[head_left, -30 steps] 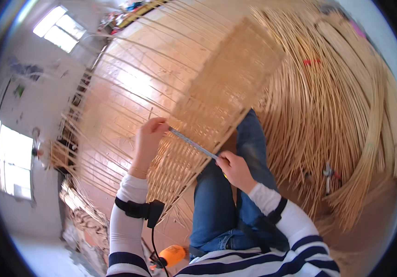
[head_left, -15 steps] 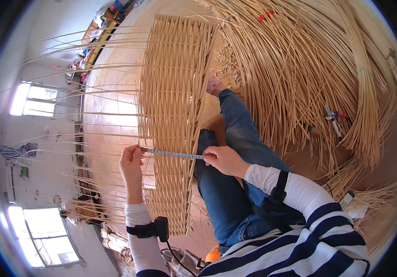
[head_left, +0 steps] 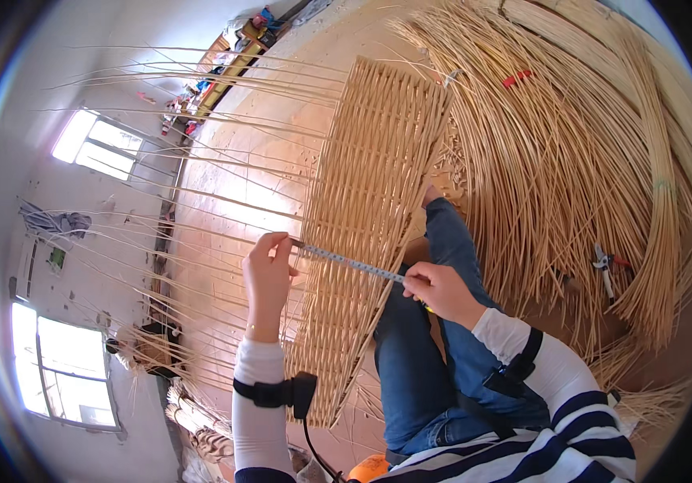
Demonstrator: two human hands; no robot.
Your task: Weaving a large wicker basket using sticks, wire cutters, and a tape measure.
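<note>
Across my legs leans a long woven wicker panel (head_left: 374,161), its loose stakes fanning out to the left. A pale tape measure (head_left: 350,262) is stretched across the width of the panel. My left hand (head_left: 268,278) pinches its end by the panel's left edge. Past the right edge, above my thigh, my right hand (head_left: 442,291) closes on the other part of the tape; a bit of yellow shows under the fingers. The tape slants down from left to right, close over the weave.
Big bundles of wicker rods (head_left: 547,161) lie on the floor at the right, with pruning shears (head_left: 603,272) on them. Wood offcuts (head_left: 452,161) are scattered beside the panel. A low shelf with clutter (head_left: 237,60) stands at the far left, near windows (head_left: 64,366).
The view has turned, so the panel now appears further right and more tilted. Both hands still hold the tape across it, at much the same place.
</note>
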